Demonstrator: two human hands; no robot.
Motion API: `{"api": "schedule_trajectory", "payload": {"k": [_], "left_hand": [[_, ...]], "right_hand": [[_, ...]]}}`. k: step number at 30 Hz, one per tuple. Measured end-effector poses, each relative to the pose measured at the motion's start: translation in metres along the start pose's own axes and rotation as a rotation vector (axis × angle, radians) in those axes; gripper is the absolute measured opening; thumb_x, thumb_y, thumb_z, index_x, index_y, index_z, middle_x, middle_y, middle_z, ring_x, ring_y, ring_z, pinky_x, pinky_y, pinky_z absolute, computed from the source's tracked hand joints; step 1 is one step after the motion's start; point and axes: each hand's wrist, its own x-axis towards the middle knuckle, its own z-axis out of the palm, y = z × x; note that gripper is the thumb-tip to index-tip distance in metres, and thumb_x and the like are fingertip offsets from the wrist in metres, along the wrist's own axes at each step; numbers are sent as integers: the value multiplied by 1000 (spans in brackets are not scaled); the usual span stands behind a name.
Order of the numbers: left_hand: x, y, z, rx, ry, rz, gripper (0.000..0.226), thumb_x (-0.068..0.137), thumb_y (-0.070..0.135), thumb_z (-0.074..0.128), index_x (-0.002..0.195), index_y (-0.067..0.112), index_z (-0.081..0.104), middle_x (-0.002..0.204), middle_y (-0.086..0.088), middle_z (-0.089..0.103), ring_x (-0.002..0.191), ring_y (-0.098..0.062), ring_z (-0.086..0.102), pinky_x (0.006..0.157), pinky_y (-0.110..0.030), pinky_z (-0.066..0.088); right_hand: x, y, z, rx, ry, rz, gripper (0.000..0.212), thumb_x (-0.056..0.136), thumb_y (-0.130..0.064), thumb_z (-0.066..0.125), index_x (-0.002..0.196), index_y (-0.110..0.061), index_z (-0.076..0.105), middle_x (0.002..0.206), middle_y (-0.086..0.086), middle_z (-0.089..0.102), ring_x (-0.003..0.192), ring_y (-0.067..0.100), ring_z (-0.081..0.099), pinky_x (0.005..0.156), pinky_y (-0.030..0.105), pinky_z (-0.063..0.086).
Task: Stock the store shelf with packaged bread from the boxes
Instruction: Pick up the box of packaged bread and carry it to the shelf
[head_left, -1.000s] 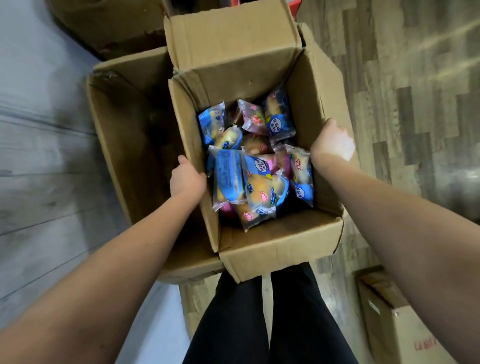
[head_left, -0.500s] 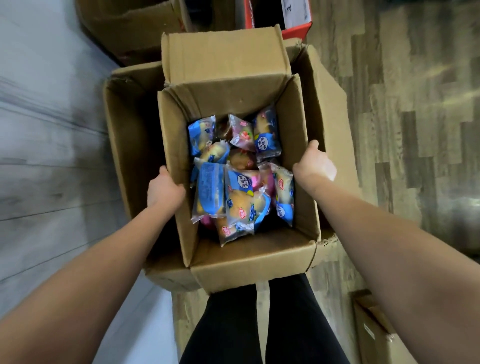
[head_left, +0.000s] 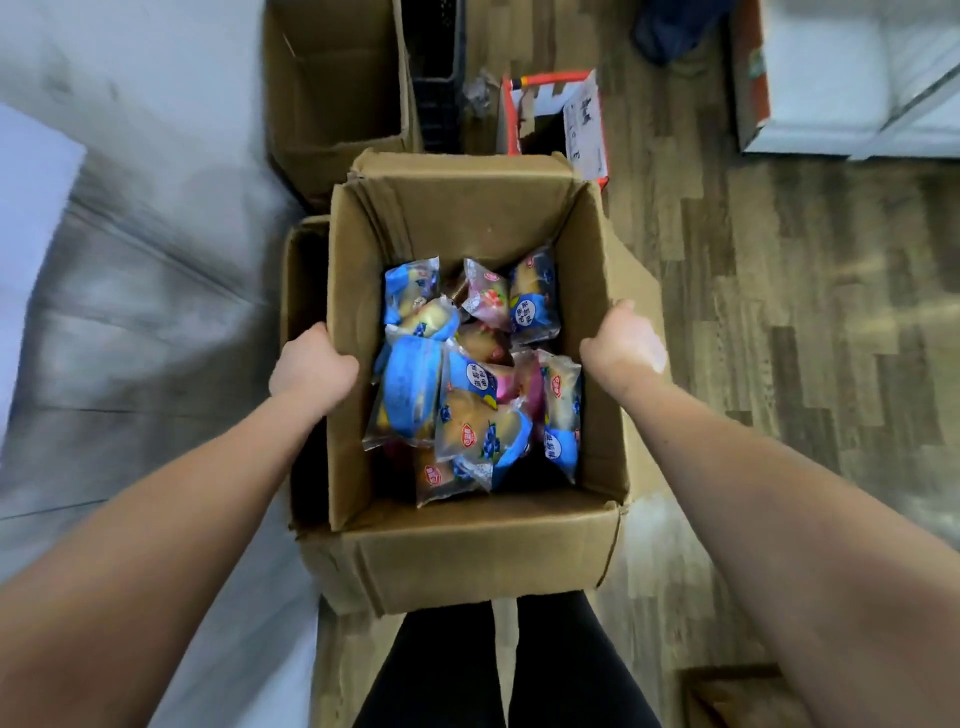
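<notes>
An open cardboard box (head_left: 467, 551) hangs in front of me, carried between both hands. Inside lie several packaged breads (head_left: 467, 395) in blue, pink and clear wrappers, heaped loosely. My left hand (head_left: 311, 364) grips the box's left wall, fingers hidden on its outer side. My right hand (head_left: 623, 340) grips the right wall, fingers curled over and out of sight. The box's flaps stand up at the far and near ends. No store shelf is plainly in view.
Beyond the carried box an empty cardboard box (head_left: 332, 88) stands on the floor, with a red and white carton (head_left: 556, 114) to its right. A pale surface (head_left: 857, 78) lies at the top right. Another brown box (head_left: 737, 696) sits at the bottom right. The wood floor (head_left: 805, 312) spreads to the right.
The box with the bread has been lifted out of the larger box and carried toward me, both hands still on its side walls. The view has swung forward, showing more boxes ahead.
</notes>
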Motion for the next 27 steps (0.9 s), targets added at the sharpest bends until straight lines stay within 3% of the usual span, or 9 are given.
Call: {"api": "schedule_trajectory", "payload": {"k": [6, 10, 17, 22, 27], "left_hand": [[-49, 65, -42, 188, 169, 84, 40, 84, 21, 57, 119, 4, 48, 119, -21, 58, 111, -39, 56, 83, -40, 46], [-86, 104, -67, 238, 258, 186, 43, 84, 19, 58, 119, 1, 40, 117, -23, 58, 109, -41, 56, 82, -43, 46], [-125, 168, -111, 273, 350, 317, 38, 85, 19, 55, 117, 1, 43, 115, -22, 58, 106, -41, 57, 74, -38, 43], [-147, 218, -126, 336, 408, 426, 40, 85, 22, 57, 119, 4, 46, 113, -20, 60, 104, -39, 58, 71, -37, 42], [-168, 262, -118, 389, 395, 574, 41, 85, 25, 57, 120, 5, 45, 115, -19, 59, 107, -38, 58, 74, -37, 44]], "right_hand": [[-23, 14, -82, 16, 96, -27, 45, 89, -19, 57, 126, -1, 40, 128, 19, 53, 117, 38, 53, 89, 40, 44], [-41, 31, -134, 39, 163, -45, 42, 90, -20, 56, 125, -1, 42, 127, 18, 53, 117, 37, 53, 89, 39, 45], [-59, 60, -210, 116, 280, -41, 39, 88, -21, 57, 121, -2, 49, 120, 15, 56, 109, 35, 57, 84, 38, 47], [-80, 92, -245, 209, 351, 24, 37, 87, -22, 59, 118, -3, 52, 118, 15, 58, 107, 35, 58, 76, 34, 44], [-109, 138, -253, 285, 427, 152, 41, 88, -19, 58, 123, -1, 46, 124, 17, 53, 113, 36, 54, 86, 39, 46]]}}
